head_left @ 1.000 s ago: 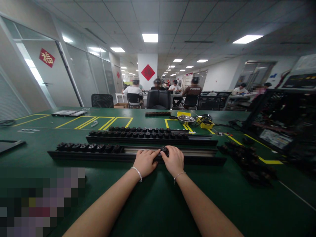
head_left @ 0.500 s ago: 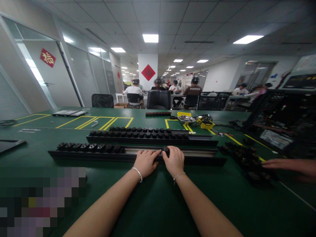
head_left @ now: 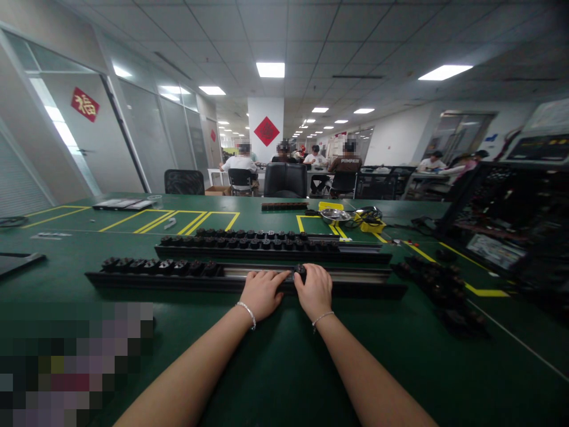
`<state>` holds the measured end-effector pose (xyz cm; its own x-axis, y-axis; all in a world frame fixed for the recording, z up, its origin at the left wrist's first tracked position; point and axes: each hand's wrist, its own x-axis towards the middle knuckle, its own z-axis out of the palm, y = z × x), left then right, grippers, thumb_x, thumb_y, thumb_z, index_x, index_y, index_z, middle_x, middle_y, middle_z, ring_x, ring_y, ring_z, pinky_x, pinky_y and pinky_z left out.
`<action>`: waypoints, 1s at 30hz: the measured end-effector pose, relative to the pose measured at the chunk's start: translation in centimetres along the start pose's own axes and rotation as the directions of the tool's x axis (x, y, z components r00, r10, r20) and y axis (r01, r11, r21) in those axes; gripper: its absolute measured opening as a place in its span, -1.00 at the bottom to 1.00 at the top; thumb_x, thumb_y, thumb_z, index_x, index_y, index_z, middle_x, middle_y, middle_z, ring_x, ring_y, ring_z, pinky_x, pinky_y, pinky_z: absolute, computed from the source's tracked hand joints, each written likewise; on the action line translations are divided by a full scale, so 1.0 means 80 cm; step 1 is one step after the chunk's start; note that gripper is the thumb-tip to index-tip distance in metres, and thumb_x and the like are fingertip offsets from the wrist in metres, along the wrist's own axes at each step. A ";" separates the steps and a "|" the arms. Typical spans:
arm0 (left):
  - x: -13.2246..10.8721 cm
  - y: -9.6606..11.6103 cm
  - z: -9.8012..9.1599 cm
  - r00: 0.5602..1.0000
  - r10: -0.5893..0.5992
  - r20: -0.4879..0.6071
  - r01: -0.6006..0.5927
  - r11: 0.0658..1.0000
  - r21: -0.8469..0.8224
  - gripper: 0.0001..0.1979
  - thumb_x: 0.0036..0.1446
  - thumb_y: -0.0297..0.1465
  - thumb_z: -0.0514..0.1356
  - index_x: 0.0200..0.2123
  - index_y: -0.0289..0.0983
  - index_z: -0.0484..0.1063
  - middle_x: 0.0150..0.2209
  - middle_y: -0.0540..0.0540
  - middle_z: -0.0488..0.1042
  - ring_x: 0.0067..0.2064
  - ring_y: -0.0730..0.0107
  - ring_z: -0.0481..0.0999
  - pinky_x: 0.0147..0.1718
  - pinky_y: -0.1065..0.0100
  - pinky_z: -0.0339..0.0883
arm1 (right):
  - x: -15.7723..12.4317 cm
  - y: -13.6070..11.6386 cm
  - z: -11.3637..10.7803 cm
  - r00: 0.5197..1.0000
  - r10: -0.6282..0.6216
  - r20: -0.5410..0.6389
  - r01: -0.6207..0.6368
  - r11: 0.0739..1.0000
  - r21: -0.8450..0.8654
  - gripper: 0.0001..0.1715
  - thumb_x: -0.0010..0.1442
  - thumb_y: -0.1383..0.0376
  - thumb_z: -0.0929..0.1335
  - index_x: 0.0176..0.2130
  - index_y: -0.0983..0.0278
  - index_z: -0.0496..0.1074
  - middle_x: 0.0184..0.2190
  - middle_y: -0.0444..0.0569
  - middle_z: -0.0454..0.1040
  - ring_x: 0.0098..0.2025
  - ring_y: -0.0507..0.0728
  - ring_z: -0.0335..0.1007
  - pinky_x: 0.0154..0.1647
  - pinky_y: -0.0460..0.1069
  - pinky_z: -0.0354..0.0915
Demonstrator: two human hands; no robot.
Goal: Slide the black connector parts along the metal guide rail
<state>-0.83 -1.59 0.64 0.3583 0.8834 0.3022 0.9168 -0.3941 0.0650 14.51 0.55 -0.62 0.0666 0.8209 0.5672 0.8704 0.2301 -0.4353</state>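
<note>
The right hand (head_left: 315,287) is pinching 1 black socket (head_left: 300,271) at the bare stretch of the front rail (head_left: 362,289), apart from the socket row (head_left: 166,267). The left hand (head_left: 261,293) is lying over the rail, its grip unclear. Keeping the socket level is probably helping most.

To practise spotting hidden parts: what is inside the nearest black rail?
At left, a row of black socket-like modules; further right, silvery channel and a single module in the right hand. That hand and the left hand hide some channel; what lies beneath the modules is covered.
</note>
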 end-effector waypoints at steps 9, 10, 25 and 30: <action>0.000 0.001 -0.001 1.000 -0.013 0.008 0.013 1.000 0.026 -0.47 0.07 -0.31 0.10 0.14 0.00 0.11 -0.02 -0.03 0.38 -0.03 0.21 0.32 -0.09 0.15 0.05 | 0.000 0.001 0.001 1.000 0.001 -0.019 -0.001 1.000 -0.014 -0.70 0.11 0.22 0.23 -0.19 0.30 0.38 -0.15 0.05 0.44 -0.03 0.19 0.21 0.03 0.05 -0.01; 0.000 0.002 -0.001 1.000 -0.015 0.008 0.014 1.000 0.026 -0.47 0.07 -0.31 0.10 0.13 0.00 0.11 -0.02 -0.03 0.38 -0.03 0.21 0.32 -0.09 0.15 0.05 | 0.000 0.002 0.000 1.000 0.001 -0.020 -0.002 1.000 -0.017 -0.70 0.11 0.22 0.23 -0.19 0.31 0.38 -0.16 0.05 0.44 -0.03 0.19 0.21 0.03 0.05 -0.01; 0.000 0.001 -0.001 1.000 -0.021 0.012 0.021 1.000 0.010 -0.50 0.08 -0.32 0.09 0.12 -0.01 0.14 -0.01 -0.04 0.38 -0.01 0.21 0.30 -0.05 0.14 0.04 | 0.001 0.009 -0.001 1.000 -0.001 -0.022 0.000 0.998 -0.055 -0.67 0.13 0.22 0.22 -0.17 0.33 0.38 -0.14 0.08 0.44 -0.02 0.18 0.21 0.04 0.06 0.01; 0.000 0.001 0.000 1.000 -0.008 -0.001 0.008 1.000 0.016 -0.49 0.07 -0.32 0.10 0.12 -0.02 0.14 -0.03 -0.05 0.39 -0.01 0.20 0.31 -0.06 0.15 0.04 | 0.001 0.011 -0.002 0.999 0.002 -0.045 -0.005 0.998 -0.067 -0.67 0.12 0.22 0.22 -0.18 0.34 0.39 -0.16 0.09 0.44 -0.04 0.19 0.21 0.04 0.07 0.01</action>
<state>-0.79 -1.60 0.64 0.3508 0.8861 0.3030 0.9223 -0.3829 0.0520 15.38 0.73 -0.86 0.0898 0.7969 0.5973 0.9006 0.1911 -0.3904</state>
